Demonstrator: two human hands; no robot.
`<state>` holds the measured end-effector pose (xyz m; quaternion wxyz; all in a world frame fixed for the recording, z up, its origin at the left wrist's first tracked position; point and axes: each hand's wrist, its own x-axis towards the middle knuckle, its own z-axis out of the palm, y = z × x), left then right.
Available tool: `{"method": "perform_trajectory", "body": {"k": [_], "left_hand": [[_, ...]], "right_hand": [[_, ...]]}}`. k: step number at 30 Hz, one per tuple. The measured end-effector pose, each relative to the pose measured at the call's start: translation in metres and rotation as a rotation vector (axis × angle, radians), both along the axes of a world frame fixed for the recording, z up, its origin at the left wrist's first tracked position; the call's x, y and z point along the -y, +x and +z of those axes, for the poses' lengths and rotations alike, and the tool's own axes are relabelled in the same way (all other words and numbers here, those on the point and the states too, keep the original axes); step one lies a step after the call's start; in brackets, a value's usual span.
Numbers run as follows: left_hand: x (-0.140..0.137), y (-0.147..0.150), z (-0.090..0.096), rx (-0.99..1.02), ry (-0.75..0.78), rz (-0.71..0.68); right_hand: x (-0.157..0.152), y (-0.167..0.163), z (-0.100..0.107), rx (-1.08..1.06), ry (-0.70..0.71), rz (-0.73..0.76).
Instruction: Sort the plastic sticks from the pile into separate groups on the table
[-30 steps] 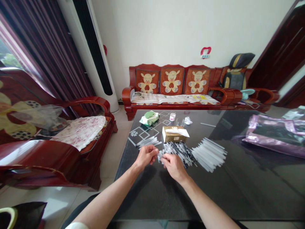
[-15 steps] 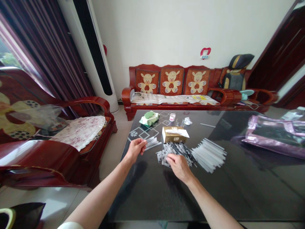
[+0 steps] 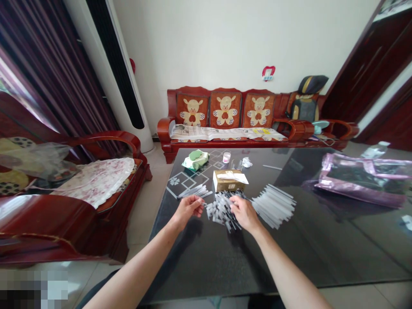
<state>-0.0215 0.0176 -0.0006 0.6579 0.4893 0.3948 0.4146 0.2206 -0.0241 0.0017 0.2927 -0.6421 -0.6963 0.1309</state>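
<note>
**Hands at the stick piles on a dark desk**

Glossy and black, the desk (image 3: 225,266) reflects the room, and both forearms reach across its near edge. The left hand (image 3: 187,209) hovers just above the surface with fingers (image 3: 197,201) curled narrow; whether they pinch a thin stick I cannot tell, the tips are too small to read. The right hand (image 3: 243,211) rests on the black-and-white pile (image 3: 220,209), fingers bent down into it and touching several sticks, though none is clearly gripped.

That pile lies between the two hands, under the right fingers and just right of the left ones. A risk, as I judge it: the sticks lie loose and crossed, so a careless pull could drag neighbours along or scatter them over the slick surface, and some could roll toward the left edge.

Right of the pile, a fan of white sticks (image 3: 273,205) lies close by. Left and a bit farther, a small bundle (image 3: 194,191) sits near the desk's patterned corner. Beyond is a brown box (image 3: 227,180), then a green pack (image 3: 195,159) and a small cup (image 3: 226,157). A pink bag (image 3: 360,180) lies far right. A red sofa (image 3: 225,124) stands against the wall.
</note>
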Motion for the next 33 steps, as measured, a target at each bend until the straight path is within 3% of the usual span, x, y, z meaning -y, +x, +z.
{"method": "perform_trajectory", "body": {"k": [7,10,14,18,22,25,28,30,33], "left_hand": [[0.005,0.001,0.000,-0.026,-0.008,-0.015],[0.007,0.004,-0.004,-0.044,-0.018,-0.030],[0.009,0.007,-0.005,-0.057,-0.023,-0.053],[0.010,0.007,-0.005,-0.054,-0.023,-0.052],[0.010,0.008,-0.005,-0.039,-0.015,-0.043],[0.011,0.011,-0.005,-0.017,-0.008,-0.056],[0.015,0.013,-0.005,-0.014,0.006,-0.099],[0.018,0.015,-0.006,-0.025,0.022,-0.147],[0.023,0.019,-0.011,-0.054,0.047,-0.204]], "right_hand": [[-0.012,0.099,-0.010,0.481,0.155,-0.370],[-0.013,0.131,-0.021,0.564,0.151,-0.482],[-0.013,0.155,-0.037,0.619,0.129,-0.571],[-0.015,0.160,-0.043,0.657,0.058,-0.551],[-0.016,0.132,-0.025,0.560,0.202,-0.464],[-0.008,0.077,-0.005,0.300,0.366,-0.281],[0.009,0.009,0.005,-0.004,0.280,0.030],[0.021,-0.029,0.003,-0.080,0.179,0.191],[0.032,-0.059,-0.005,-0.031,0.098,0.252]]}}
